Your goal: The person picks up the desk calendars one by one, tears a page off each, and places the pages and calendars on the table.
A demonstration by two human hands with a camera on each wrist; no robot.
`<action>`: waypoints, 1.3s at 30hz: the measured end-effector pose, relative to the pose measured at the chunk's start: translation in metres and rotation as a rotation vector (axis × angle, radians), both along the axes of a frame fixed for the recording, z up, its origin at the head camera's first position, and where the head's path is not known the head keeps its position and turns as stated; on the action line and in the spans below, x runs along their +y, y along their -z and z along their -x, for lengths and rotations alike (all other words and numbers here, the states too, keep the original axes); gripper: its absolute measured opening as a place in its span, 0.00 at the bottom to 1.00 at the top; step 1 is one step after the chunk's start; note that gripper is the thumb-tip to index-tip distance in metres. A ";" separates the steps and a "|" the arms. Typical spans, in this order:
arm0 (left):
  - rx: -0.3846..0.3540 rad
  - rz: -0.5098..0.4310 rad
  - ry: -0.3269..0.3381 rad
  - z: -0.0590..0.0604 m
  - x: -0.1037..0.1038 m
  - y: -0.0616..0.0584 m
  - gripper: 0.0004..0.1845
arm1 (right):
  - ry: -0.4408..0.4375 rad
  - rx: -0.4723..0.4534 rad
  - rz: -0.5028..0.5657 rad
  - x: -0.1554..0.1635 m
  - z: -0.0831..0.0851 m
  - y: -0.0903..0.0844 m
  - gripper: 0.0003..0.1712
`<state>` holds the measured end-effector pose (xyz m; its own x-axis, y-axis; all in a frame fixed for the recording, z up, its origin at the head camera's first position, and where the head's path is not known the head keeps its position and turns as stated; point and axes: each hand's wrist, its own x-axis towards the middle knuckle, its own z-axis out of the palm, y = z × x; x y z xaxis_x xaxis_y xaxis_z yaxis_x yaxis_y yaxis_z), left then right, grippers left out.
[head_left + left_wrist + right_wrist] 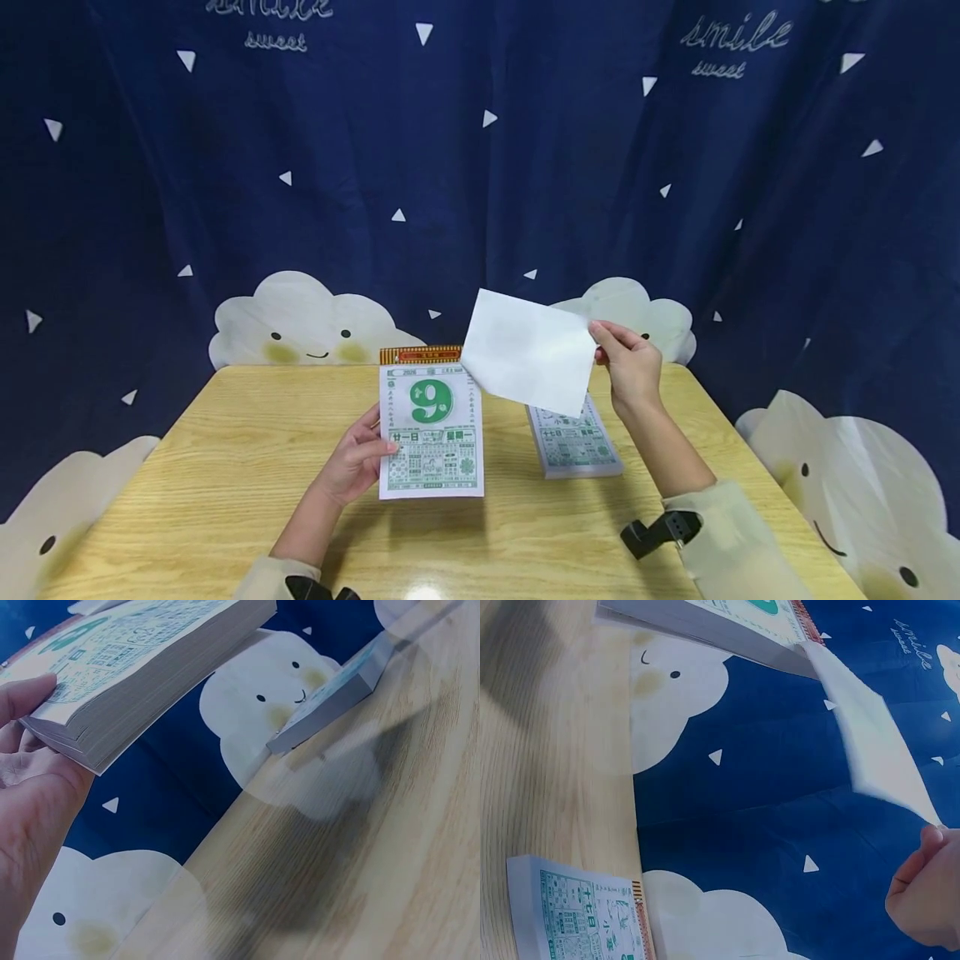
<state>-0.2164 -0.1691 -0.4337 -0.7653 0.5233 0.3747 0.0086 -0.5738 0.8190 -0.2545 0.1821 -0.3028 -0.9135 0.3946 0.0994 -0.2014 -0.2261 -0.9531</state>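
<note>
My left hand (358, 457) grips a thick tear-off calendar (431, 429) by its left side, thumb on the front. Its top page shows a big green 9 below a red and gold binding strip. In the left wrist view the calendar (142, 675) is raised above the table, its thick page block facing the camera. My right hand (632, 367) pinches one corner of a loose-looking white sheet (528, 350), blank side showing. The sheet's far corner overlaps the calendar's upper right corner. In the right wrist view the sheet (877, 735) stretches from the fingertips to the binding strip.
A second tear-off calendar (576, 442) lies on the wooden table (262, 467), right of the held one and partly behind the sheet. A dark blue curtain (480, 167) with white triangles and smiling clouds hangs behind the table. Each sleeve carries a black wrist device.
</note>
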 end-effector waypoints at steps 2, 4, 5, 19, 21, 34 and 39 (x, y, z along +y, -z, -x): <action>-0.002 -0.001 -0.003 0.000 -0.001 0.000 0.36 | 0.002 0.002 -0.003 0.001 0.000 0.001 0.02; 0.003 0.000 -0.004 0.000 -0.001 0.001 0.37 | 0.006 0.006 -0.009 0.001 0.000 0.001 0.02; 0.006 0.000 -0.005 0.000 -0.001 0.001 0.37 | 0.009 0.008 -0.011 0.002 0.000 0.002 0.02; 0.021 -0.023 0.021 0.000 0.000 0.002 0.37 | 0.017 0.036 0.012 0.004 0.000 0.004 0.05; 0.013 -0.018 0.007 0.000 0.002 0.001 0.36 | 0.017 0.037 0.027 0.005 0.001 0.005 0.04; 0.007 -0.009 0.005 -0.001 0.002 0.000 0.37 | 0.015 0.031 0.074 0.009 0.003 0.010 0.04; 0.000 -0.016 0.000 -0.001 0.001 -0.001 0.36 | 0.016 0.032 0.074 0.011 0.002 0.011 0.02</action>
